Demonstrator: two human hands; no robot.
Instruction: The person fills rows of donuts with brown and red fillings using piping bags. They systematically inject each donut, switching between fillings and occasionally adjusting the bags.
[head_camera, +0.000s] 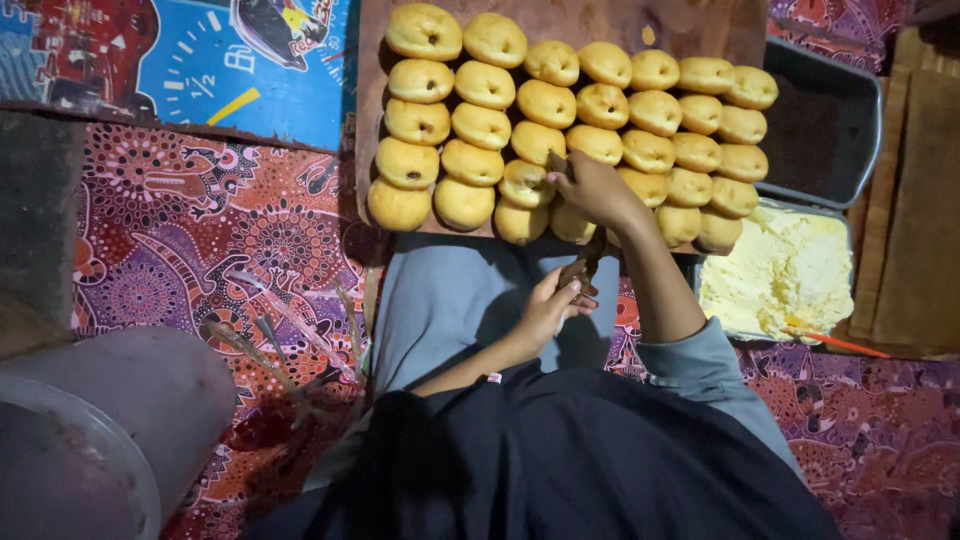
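Several rows of round golden buns (482, 126), some with a dark filling hole, lie on a wooden board (600, 22) in front of me. My right hand (592, 190) reaches over the near rows and its fingers curl around one bun (572, 222) at the board's front edge. My left hand (552, 308) is closer to my body, over my grey lap cloth, shut on a thin dark tool (584, 266) that points up toward my right wrist. What kind of tool it is I cannot tell.
A metal tray of pale yellow cream (780, 275) with an orange-handled utensil (835, 340) sits at the right. Behind it is a tray of dark crumbs (820, 125). Patterned red cloth (200, 230) covers the floor. A grey cylinder (130, 390) and bowl rim lie at the bottom left.
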